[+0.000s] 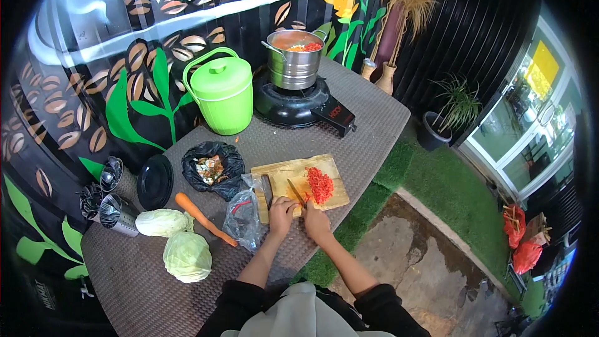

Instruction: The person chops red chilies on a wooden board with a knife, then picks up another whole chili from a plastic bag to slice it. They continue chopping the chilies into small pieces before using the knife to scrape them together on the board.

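Note:
A wooden cutting board [337, 168] lies near the table's front edge, with a heap of finely chopped red pieces [321, 186], probably chili, on its right half. My right hand [316, 222] is closed round a knife [295, 191], whose blade points away and slightly left over the board. Just left of it, my left hand [282, 214] rests on the board with bent fingers pressed together. Small red bits show between the two hands. Whatever the left fingers hold is hidden. A clear plastic bag [242, 219] with something red in it lies left of my left hand.
Left of the board are a carrot [203, 218], two cabbages [187, 257] and a black bag of scraps [213, 168]. Behind stand a green lidded bucket [223, 97] and a portable stove [290, 105] bearing a steel pot [294, 65]. Cutlery holders [118, 212] stand far left.

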Available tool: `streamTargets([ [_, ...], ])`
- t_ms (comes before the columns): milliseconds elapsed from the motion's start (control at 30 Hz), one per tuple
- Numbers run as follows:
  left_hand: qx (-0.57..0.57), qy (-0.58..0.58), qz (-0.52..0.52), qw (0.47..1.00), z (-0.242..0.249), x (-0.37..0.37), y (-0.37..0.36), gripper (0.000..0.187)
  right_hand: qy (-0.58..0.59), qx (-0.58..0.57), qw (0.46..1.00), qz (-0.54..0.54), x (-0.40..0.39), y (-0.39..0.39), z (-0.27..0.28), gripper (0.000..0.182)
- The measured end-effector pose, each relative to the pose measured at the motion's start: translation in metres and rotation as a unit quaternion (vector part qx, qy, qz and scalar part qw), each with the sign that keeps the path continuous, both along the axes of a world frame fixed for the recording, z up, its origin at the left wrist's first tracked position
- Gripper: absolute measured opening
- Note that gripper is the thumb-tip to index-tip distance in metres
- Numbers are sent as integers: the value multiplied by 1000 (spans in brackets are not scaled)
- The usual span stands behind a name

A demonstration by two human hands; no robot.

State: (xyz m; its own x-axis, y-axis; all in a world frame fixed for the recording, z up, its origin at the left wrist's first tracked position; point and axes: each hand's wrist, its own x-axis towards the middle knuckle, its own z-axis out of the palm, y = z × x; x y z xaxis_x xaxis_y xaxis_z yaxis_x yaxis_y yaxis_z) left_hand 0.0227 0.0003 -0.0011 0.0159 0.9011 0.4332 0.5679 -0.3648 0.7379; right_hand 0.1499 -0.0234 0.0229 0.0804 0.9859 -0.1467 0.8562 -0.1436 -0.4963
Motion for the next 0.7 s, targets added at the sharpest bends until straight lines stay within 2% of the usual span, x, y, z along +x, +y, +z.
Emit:
streamTargets([
  [167, 4, 6, 5, 1000, 5, 0, -1, 12, -16, 9, 999, 41, 4, 1, 6, 26],
  [233, 7, 10, 5, 1000, 1, 0, 0, 12, -12, 9, 1000, -15, -6, -16, 11, 30],
  [367, 0, 7, -5, 1000, -2, 1, 0, 12, 1, -21, 1000, -17, -7, -5, -6, 31],
  [567, 24, 23, -17, 999, 9, -3, -4, 10, -50, 43, 996, 64, 6, 1, -9, 24],
  [667, 22, 6, -23, 999, 4, -4, -2, 10, -23, 65, 997, 16, -5, -14, -3, 30],
  [700, 18, 3, -27, 999, 4, -5, 0, 10, -23, 32, 999, 8, -7, -11, -5, 30],
])
